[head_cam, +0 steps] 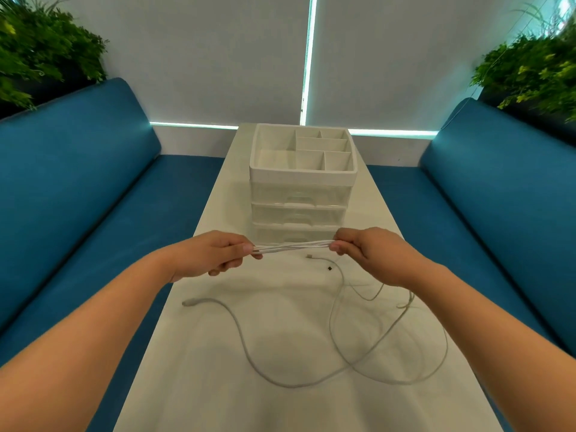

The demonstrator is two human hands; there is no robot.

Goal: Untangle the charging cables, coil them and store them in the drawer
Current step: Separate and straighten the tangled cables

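A white charging cable, folded into a flat bundle [293, 246], is stretched between my two hands above the table. My left hand [212, 255] pinches its left end and my right hand [366, 252] pinches its right end. A second white cable [246, 353] lies loose on the white table [193, 385] in wide curves, one plug at the left [186, 303]. Another plug end [310, 256] lies just below the held bundle. The clear drawer unit [299, 210] stands behind my hands with three drawers, all closed.
An open divided tray [302, 176] tops the drawer unit. Blue sofas [78, 188] flank the narrow table on both sides. Green plants [40, 48] stand in the back corners. A small dark object [329, 268] lies near the loose cable.
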